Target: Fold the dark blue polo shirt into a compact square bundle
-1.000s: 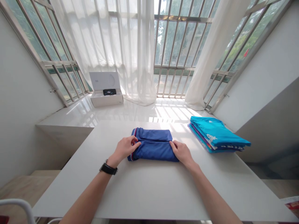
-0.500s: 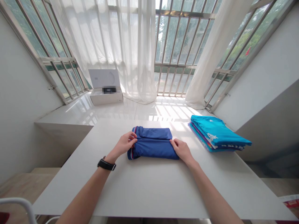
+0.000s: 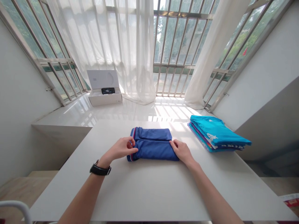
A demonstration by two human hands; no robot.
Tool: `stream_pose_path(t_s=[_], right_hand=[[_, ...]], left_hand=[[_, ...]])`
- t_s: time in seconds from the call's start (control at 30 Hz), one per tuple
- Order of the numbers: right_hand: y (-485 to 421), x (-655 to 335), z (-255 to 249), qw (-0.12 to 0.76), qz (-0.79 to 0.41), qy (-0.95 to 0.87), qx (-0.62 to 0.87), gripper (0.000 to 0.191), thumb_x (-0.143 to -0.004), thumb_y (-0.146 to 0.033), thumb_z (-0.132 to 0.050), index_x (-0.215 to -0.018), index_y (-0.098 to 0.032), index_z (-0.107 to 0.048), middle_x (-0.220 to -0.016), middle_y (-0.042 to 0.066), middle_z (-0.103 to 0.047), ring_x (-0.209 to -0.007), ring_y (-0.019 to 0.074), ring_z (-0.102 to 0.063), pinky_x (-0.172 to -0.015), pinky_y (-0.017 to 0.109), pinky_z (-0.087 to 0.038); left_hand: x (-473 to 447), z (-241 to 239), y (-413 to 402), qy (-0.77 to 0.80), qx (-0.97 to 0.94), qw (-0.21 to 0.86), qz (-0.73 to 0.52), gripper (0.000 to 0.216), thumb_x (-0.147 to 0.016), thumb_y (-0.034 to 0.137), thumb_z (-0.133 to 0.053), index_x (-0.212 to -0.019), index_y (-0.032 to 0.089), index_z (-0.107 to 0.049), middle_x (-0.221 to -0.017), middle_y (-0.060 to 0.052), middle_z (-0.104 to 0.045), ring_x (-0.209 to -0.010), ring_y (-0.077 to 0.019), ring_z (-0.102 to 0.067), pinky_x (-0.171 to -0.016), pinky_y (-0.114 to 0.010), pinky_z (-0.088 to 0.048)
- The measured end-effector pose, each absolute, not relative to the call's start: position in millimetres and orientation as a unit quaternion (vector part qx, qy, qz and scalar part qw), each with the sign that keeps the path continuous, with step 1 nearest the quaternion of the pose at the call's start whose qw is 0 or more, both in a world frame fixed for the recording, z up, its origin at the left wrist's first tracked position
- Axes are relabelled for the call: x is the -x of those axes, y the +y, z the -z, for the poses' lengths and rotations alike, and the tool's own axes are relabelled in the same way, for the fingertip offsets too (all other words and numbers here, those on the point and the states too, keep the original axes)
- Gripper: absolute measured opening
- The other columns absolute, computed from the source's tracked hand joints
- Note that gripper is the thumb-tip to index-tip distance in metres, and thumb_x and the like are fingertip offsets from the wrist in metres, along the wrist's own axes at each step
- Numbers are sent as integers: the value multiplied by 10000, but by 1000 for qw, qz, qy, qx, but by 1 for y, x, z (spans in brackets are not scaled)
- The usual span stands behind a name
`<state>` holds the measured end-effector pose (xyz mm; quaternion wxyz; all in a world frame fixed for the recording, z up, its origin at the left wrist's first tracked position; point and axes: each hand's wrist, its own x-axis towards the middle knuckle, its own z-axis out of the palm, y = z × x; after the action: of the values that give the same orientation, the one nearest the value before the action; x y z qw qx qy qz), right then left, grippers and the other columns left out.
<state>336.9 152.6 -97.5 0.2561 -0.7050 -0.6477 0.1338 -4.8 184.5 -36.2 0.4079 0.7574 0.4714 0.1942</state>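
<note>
A folded dark blue garment (image 3: 155, 151) lies on the white table, with a lengthwise seam between its two folded halves. Red and white striped trim runs along its left end. My left hand (image 3: 121, 147), a black watch on its wrist, rests over that trimmed end; thumb and curled fingers are apart, with no cloth visibly gripped. At the opposite end, my right hand (image 3: 182, 151) pinches the garment's edge by the middle seam between thumb and fingers.
To the right is a stack of folded clothes (image 3: 215, 133), bright turquoise on top. An open white box (image 3: 105, 99) holding a black item stands on the sill at the back left. White curtains (image 3: 144, 62) hang before barred windows.
My left hand has slid slightly down and towards me along the trimmed end, its thumb and fingers parting. My right hand stays at the right edge.
</note>
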Motion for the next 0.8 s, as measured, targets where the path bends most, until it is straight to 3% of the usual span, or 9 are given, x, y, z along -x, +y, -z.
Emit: stream_pose_path(t_s=[0.27, 0.4, 0.57, 0.67, 0.8], right_hand=[[152, -337, 97, 258, -138, -653, 699, 387, -950, -477, -391, -666, -242, -509, -662, 30, -670, -642, 193, -613, -602, 278, -363], [154, -338, 100, 260, -139, -657, 694, 388, -951, -482, -385, -663, -243, -489, -650, 22, -655, -637, 192, -614, -609, 274, -370], [155, -339, 103, 265, -143, -656, 692, 386, -956, -485, -375, -686, -243, -508, -688, 29, -672, -672, 201, -632, -629, 276, -384], [155, -340, 102, 268, -147, -656, 690, 381, -952, -481, -377, -685, -245, -509, -697, 34, -678, -679, 206, -633, -639, 283, -393], [155, -339, 101, 270, -152, -653, 691, 380, -946, -487, -377, -682, -246, -506, -696, 38, -676, -684, 213, -632, -655, 296, -406]], left_hand=[[-1, 41, 184, 448, -730, 469, -218, 160, -724, 268, -653, -834, 210, -552, -653, 15, -673, -633, -166, -648, -557, -249, -462], [0, 44, 191, 426, -689, 525, -260, 188, -664, 217, -671, -776, 200, -521, -718, 24, -628, -672, -137, -617, -632, -257, -486], [5, 43, 197, 405, -663, 572, -263, 211, -629, 190, -650, -764, 200, -488, -764, 34, -583, -672, -117, -572, -608, -238, -439], [9, 44, 198, 412, -689, 552, -226, 201, -617, 187, -618, -783, 201, -507, -759, 37, -563, -657, -121, -557, -588, -236, -429], [5, 49, 200, 439, -732, 473, -220, 220, -685, 257, -612, -895, 193, -602, -901, -23, -635, -755, -162, -605, -652, -266, -484]])
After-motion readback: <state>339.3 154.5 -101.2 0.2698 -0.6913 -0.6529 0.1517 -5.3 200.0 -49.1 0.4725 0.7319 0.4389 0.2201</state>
